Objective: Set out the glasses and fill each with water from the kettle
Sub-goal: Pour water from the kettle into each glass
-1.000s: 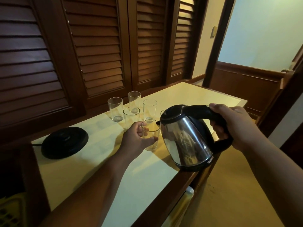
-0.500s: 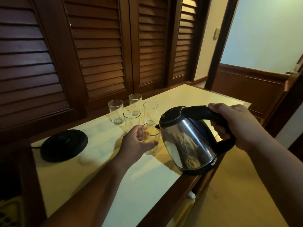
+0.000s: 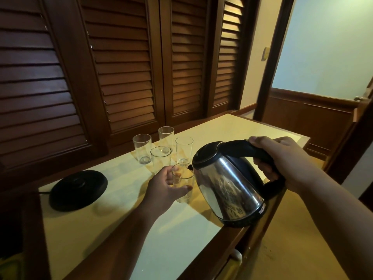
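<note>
on the table [image 3: 113,229], left hand [image 3: 163,190] grips glass [image 3: 182,184]; right hand [image 3: 282,160] grips kettle [image 3: 226,184] (tilted).

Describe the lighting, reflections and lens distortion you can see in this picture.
Head view: dim, warm light; the kettle steel mirrors streaks of the room; soft shadows fall on the table; the wide lens bends the shutters and door frame.

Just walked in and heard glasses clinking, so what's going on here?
A person is about to pour water. The right hand holds the kettle by its handle, tilted, spout at the rim of a glass that the left hand steadies on the table. Four more glasses stand behind, apparently empty. The kettle's base sits to the left.
</note>
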